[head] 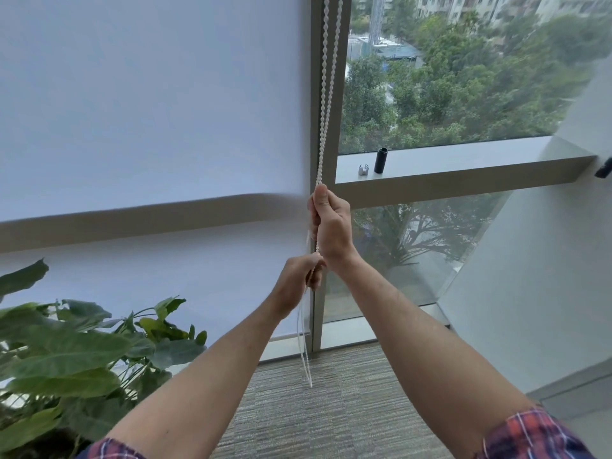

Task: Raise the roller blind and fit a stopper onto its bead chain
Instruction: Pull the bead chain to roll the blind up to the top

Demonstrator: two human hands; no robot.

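A white roller blind covers the left window down to near the floor. Its white bead chain hangs in two strands along the grey window post. My right hand grips the chain at sill height, thumb up. Just below it, my left hand pinches the chain, and the loop's lower end dangles toward the carpet. A small silver stopper stands on the grey window sill to the right of the post, away from both hands.
A black cylinder stands beside the stopper on the sill. A large leafy plant fills the lower left. A white slanted wall closes the right side. Striped grey carpet lies below.
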